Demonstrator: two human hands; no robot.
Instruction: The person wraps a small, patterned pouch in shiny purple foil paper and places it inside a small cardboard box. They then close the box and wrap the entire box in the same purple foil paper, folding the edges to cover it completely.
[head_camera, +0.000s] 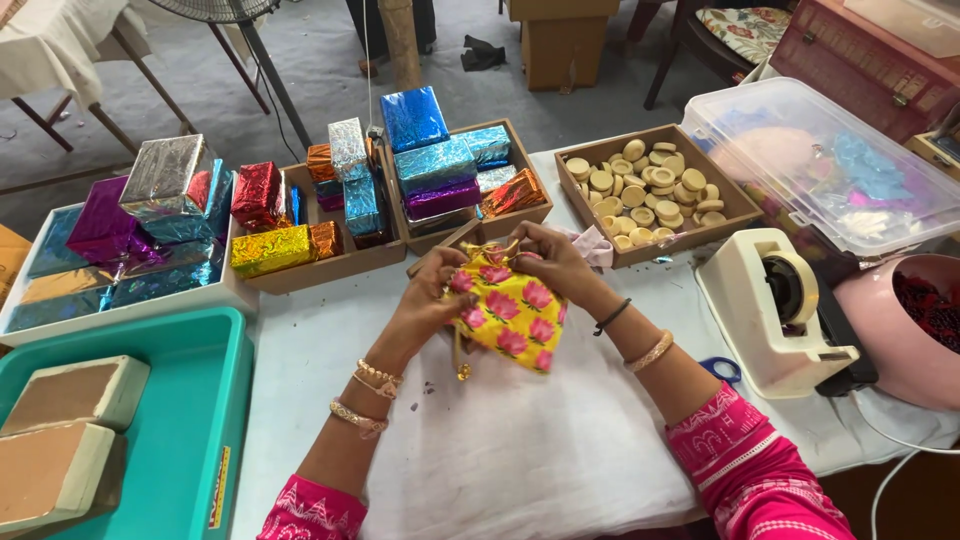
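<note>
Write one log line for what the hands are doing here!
left hand: grips pouch top | right hand: grips pouch top | yellow pouch: pink flowers, held over white cloth | behind: wooden tray of round discs

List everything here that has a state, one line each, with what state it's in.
Yellow drawstring pouch: held up off the table, mouth gathered.
Left hand: fingers gripping the pouch's left top edge.
Right hand: fingers gripping the pouch's right top edge.
Clear plastic bin: lid on.
Wooden tray of round discs: open, nearly full.
Tape dispenser: roll loaded.

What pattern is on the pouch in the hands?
Yellow drawstring pouch with pink flowers, head view.
</note>
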